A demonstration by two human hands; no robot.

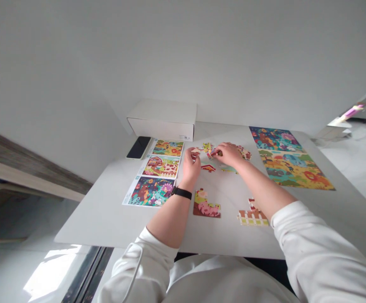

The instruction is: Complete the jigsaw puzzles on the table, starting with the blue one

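My left hand (191, 163) is at the left of a pile of loose puzzle pieces (207, 147), its fingers curled round a small pale piece (196, 150). At the pile's right side my right hand (228, 153) has its fingertips pinched on a small piece with red on it. Just below the hands lies a red roof-shaped piece (208, 168). Nearer to me are a joined pig section (207, 206) and, to its right, a joined white fence section (252, 216).
Three picture sheets (161, 166) lie at the left, beside a black phone (139, 147). A white box (162, 120) stands at the back against the wall. Two finished puzzles, a dark one (277, 139) and a yellow one (296, 169), lie at the right.
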